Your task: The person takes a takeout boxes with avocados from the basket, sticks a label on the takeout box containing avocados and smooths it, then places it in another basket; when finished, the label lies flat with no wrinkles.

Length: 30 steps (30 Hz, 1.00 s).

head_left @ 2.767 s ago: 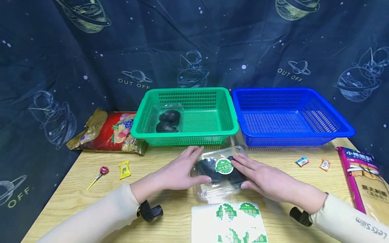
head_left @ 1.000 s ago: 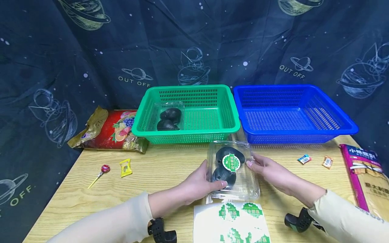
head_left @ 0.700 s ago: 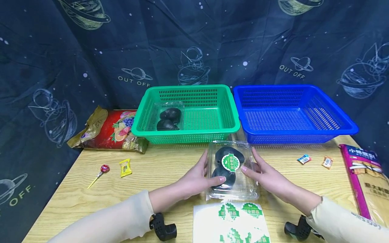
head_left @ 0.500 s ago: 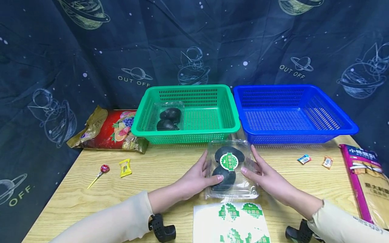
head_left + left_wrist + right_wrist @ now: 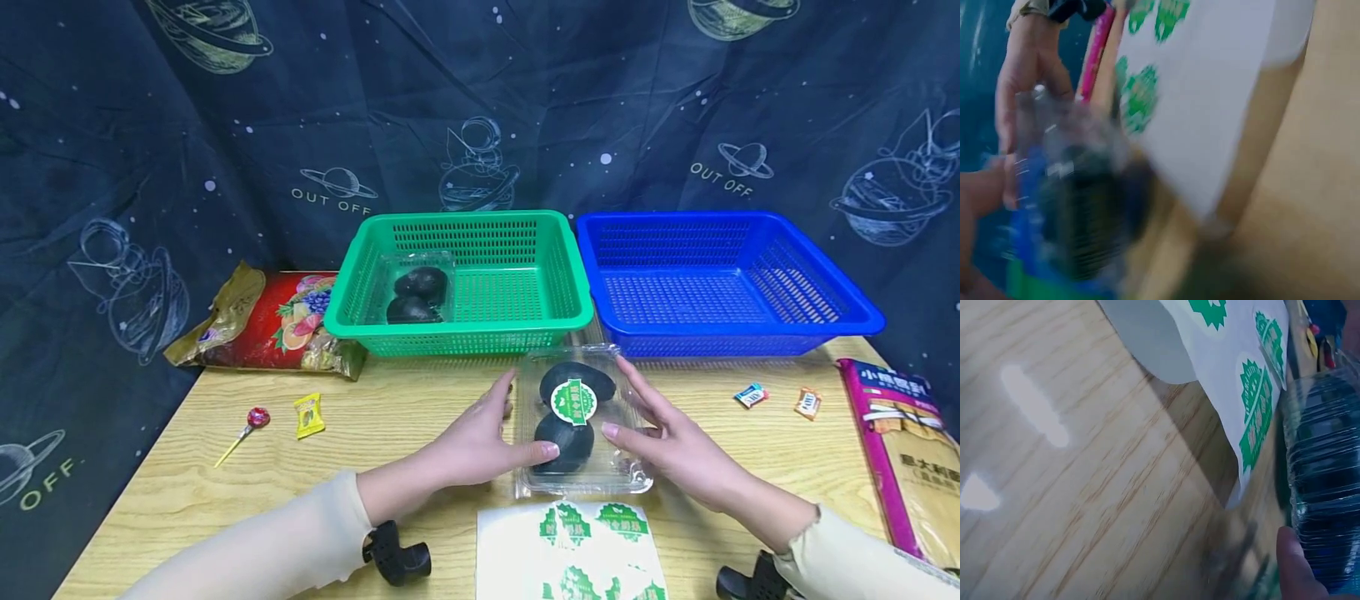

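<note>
A clear plastic clamshell box with two dark, avocado-like fruits lies at the table's middle. On its lid is a round green-and-white sticker. My left hand holds the box's left side, thumb over the lid and fingers along the edge. From the right, my right hand grips the box, its thumb on the lid; the other fingertips run past the right side, partly hidden. The left wrist view is blurred. In the right wrist view a fingertip touches the ribbed box wall.
A sticker sheet lies nearer me. Behind the box stand a green basket, holding another fruit box, and a blue basket. A red bag, lollipop, small candies and pasta bag lie around.
Earlier both hands lay flat over the lid; the box was then turned, and my hands now hold its two sides. In the last half second it has shifted slightly right.
</note>
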Available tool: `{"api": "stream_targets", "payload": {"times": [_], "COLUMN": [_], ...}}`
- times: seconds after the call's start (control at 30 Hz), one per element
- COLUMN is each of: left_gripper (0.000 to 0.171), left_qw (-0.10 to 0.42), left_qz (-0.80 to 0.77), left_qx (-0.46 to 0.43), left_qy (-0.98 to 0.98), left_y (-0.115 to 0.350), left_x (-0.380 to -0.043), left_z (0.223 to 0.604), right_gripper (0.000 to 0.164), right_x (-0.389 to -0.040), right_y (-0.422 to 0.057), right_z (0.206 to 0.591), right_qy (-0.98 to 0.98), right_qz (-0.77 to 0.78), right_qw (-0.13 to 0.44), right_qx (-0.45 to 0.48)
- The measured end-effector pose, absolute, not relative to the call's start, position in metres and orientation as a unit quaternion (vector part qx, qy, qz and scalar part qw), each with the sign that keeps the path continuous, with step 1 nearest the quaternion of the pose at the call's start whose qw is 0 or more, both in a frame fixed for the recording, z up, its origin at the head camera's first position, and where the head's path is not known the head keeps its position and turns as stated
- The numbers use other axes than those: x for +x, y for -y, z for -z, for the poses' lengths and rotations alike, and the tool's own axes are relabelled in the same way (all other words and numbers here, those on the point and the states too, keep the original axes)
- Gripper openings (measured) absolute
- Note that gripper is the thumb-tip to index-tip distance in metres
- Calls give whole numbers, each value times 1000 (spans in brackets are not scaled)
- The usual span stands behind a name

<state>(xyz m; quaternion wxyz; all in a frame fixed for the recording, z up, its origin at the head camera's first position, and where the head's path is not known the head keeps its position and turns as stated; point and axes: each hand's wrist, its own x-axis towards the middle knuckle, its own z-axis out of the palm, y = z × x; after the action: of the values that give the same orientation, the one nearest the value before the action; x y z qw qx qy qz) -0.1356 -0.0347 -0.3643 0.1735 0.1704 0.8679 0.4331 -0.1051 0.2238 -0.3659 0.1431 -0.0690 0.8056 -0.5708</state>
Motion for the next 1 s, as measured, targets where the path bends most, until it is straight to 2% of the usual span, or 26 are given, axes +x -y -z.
{"api": "stream_targets", "payload": {"times": [0.17, 0.23, 0.27, 0.4, 0.6, 0.77, 1.0], "left_gripper": [82, 77, 77, 78, 78, 78, 76], "left_qw": [-35, -93, -103, -51, 26, 54, 64], "left_qz": [-236, -157, -117, -12, 10, 1, -2], "left_qx": [320, 359, 367, 359, 343, 358, 391], "left_qy": [-917, -915, -917, -932, -939, -932, -918], "left_y": [24, 13, 7, -17, -39, -43, -43], "left_x": [-146, -163, -172, -215, -261, -273, -275], "left_z": [338, 329, 325, 319, 327, 330, 332], "right_gripper": [78, 78, 78, 79, 79, 80, 78], "right_x": [-97, -94, -93, -89, -90, -94, -95], "right_y": [-236, -239, -241, -242, -242, -244, -260], "right_z": [361, 359, 359, 360, 362, 361, 353], "right_qy": [-824, -829, -829, -829, -828, -801, -760], "right_qz": [548, 543, 543, 544, 548, 582, 625], "right_qw": [125, 119, 118, 113, 109, 132, 178], "right_qx": [-67, -65, -63, -58, -56, -44, -22]}}
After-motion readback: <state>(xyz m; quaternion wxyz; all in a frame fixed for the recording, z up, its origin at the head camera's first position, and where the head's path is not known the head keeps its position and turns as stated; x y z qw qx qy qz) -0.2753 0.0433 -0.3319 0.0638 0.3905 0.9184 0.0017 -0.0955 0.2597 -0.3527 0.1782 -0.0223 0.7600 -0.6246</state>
